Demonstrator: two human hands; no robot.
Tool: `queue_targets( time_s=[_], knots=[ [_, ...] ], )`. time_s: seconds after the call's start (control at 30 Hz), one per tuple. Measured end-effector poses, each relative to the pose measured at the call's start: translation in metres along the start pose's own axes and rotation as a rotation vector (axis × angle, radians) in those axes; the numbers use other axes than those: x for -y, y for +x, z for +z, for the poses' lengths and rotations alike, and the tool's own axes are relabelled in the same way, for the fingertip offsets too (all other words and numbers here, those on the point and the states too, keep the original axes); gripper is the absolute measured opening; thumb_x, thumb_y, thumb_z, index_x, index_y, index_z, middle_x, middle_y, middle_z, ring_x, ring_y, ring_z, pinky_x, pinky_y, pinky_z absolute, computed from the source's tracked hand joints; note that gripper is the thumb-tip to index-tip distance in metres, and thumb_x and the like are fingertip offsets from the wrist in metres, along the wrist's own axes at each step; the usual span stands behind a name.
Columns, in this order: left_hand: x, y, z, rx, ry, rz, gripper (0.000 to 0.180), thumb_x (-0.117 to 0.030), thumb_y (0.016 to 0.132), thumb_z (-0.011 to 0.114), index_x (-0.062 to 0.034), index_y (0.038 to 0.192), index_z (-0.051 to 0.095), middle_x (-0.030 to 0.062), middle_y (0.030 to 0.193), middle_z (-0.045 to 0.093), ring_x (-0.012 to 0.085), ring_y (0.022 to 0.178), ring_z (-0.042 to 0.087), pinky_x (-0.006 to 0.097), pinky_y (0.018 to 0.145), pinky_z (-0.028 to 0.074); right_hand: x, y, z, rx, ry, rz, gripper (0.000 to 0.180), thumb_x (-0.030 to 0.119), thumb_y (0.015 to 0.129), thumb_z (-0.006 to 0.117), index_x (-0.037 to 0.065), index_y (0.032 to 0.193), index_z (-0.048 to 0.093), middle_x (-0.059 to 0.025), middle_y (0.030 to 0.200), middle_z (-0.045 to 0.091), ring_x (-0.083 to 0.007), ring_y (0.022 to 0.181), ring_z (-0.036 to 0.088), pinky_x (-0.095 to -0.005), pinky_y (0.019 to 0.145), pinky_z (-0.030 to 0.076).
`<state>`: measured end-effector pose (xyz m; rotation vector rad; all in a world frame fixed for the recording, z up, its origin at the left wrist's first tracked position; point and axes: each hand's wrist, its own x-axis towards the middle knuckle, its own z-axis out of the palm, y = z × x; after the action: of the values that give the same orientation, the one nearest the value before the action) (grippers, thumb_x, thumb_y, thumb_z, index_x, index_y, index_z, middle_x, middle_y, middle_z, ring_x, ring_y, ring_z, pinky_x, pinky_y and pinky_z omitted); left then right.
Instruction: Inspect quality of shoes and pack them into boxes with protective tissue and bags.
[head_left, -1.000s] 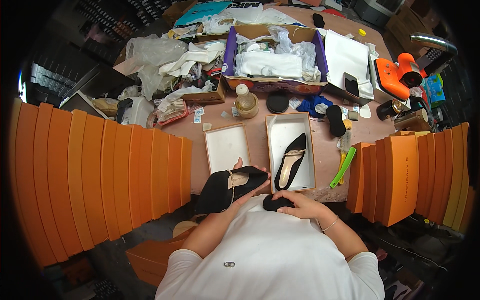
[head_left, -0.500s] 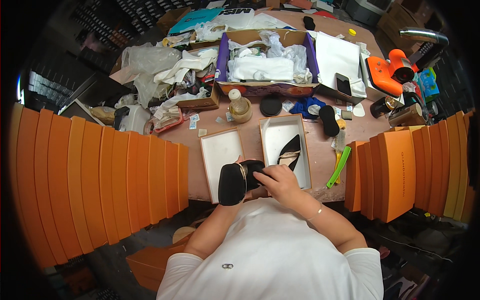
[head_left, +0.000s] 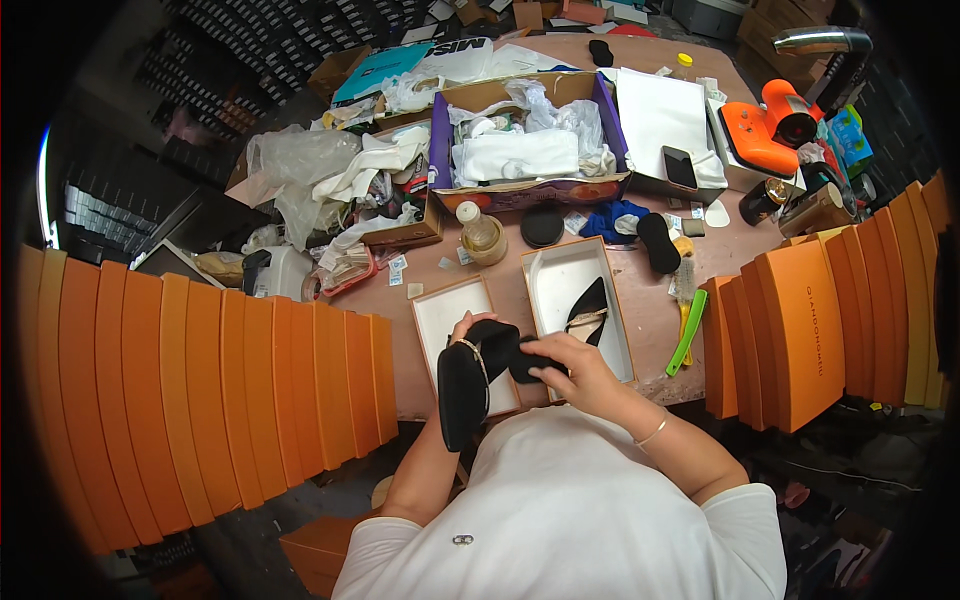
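My left hand [head_left: 463, 325] grips a black shoe [head_left: 462, 398] with a thin glittering band across it, held up over the near table edge. Most of that hand's fingers are hidden behind the shoe. My right hand [head_left: 580, 372] pinches a dark rounded pad [head_left: 529, 362] close beside the shoe; whether the two touch, I cannot tell. A matching black pointed shoe [head_left: 590, 308] lies in the open white-lined shoe box [head_left: 617, 345]. Left of that box lies its shallow lid [head_left: 452, 300], partly covered by my left hand and the held shoe.
Orange boxes stand in rows at left [head_left: 230, 390] and right [head_left: 800, 340]. Beyond the shoe box are a bottle [head_left: 483, 240], a round black tin [head_left: 542, 226], a black peanut-shaped pad [head_left: 657, 243], a green-handled tool [head_left: 687, 333] and a purple carton [head_left: 440, 140] of plastic wrap.
The shoe has tipped more upright and shifted slightly left in my left hand. My right hand has drawn the dark pad a little away to the right. My view has shifted slightly.
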<state>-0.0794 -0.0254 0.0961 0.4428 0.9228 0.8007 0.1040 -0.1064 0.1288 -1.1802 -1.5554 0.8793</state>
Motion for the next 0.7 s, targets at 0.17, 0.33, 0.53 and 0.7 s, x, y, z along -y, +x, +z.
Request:
queue_targets(
  time_s=[0.17, 0.33, 0.53, 0.7],
  knots=[
    [0.008, -0.011, 0.010, 0.090, -0.029, 0.078, 0.036, -0.035, 0.099, 0.040, -0.0057, 0.103, 0.060, 0.0091, 0.090, 0.065, 0.0193, 0.084, 0.065, 0.032, 0.079, 0.053, -0.029, 0.006, 0.054, -0.063, -0.447, -0.204, 0.057, -0.002, 0.077, 0.062, 0.008, 0.132, 0.049, -0.0116, 0.099, 0.060, -0.0286, 0.087, 0.060, -0.0367, 0.071, 0.052],
    [0.021, 0.013, -0.010, 0.088, -0.171, 0.101, 0.036, -0.036, 0.097, 0.045, -0.0044, 0.106, 0.060, 0.0107, 0.092, 0.067, 0.0216, 0.088, 0.065, 0.033, 0.081, 0.055, -0.029, -0.001, 0.032, -0.140, -0.246, -0.126, 0.050, -0.005, 0.076, 0.062, 0.007, 0.124, 0.055, -0.0142, 0.100, 0.060, -0.0322, 0.088, 0.061, -0.0376, 0.074, 0.052],
    [0.041, 0.044, -0.034, -0.325, -0.325, -0.097, 0.039, -0.044, 0.094, 0.042, -0.0134, 0.111, 0.058, 0.0099, 0.106, 0.065, 0.0306, 0.094, 0.066, 0.049, 0.075, 0.059, -0.031, -0.003, -0.017, -0.173, -0.388, -0.164, 0.049, -0.004, 0.068, 0.066, 0.006, 0.115, 0.060, -0.0130, 0.100, 0.060, -0.0299, 0.085, 0.062, -0.0372, 0.072, 0.053],
    [0.055, 0.029, -0.007, -0.203, -0.289, -0.166, 0.034, -0.042, 0.094, 0.043, -0.0146, 0.105, 0.059, 0.0053, 0.099, 0.064, 0.0219, 0.089, 0.065, 0.040, 0.072, 0.059, -0.051, 0.019, -0.002, 0.138, -0.582, -0.497, 0.034, 0.010, 0.077, 0.059, 0.007, 0.110, 0.061, -0.0081, 0.103, 0.059, -0.0246, 0.083, 0.059, -0.0339, 0.070, 0.050]
  ],
)
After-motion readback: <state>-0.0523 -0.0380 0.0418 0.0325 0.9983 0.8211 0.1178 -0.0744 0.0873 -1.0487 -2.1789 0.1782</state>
